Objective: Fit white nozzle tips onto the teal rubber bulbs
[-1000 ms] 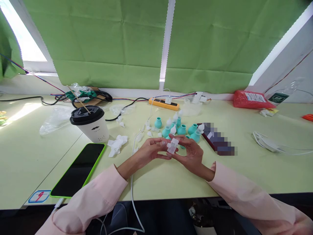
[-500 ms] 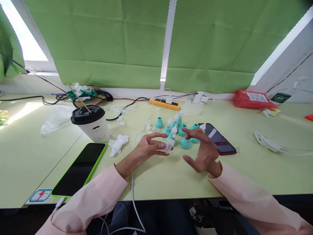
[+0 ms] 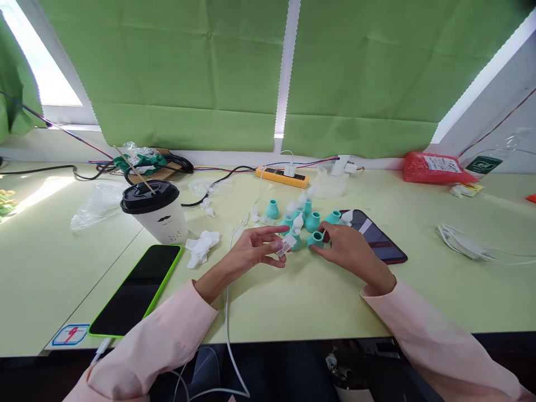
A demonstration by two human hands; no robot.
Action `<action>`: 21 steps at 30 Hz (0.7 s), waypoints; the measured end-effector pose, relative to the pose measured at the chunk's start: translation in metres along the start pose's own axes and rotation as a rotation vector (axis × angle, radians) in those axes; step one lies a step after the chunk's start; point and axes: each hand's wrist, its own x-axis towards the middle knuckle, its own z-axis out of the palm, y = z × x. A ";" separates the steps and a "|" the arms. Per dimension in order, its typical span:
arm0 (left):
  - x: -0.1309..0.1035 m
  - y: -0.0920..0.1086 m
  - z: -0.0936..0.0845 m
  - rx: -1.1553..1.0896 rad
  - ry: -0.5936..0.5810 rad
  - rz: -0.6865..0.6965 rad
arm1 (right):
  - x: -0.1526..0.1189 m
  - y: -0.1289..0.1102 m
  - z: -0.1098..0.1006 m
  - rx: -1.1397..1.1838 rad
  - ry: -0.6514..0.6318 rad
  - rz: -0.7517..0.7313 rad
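Note:
My left hand pinches a small translucent plastic piece between thumb and fingers, just above the table. My right hand has its thumb and fingers around a small turquoise vase-shaped pot, which stands upright with its round mouth upward. Several like pots are grouped behind it, among them one at the back left and one behind my fingers. White flame-shaped tips stick up from some of them. Another white tip lies by the dark phone.
A green-edged phone and a lidded paper cup are on the left, with crumpled tissue beside them. A dark phone lies right of the pots. Behind are a yellow power strip and a red package. A white cable crosses the front edge.
My right hand has come down and closed around the nearest turquoise pot, which has tipped upright and shifted slightly left. My left hand has barely moved, still pinching the plastic piece.

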 end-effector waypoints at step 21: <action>0.003 0.001 -0.009 0.033 0.124 -0.001 | -0.020 -0.020 -0.003 1.036 -0.058 -0.277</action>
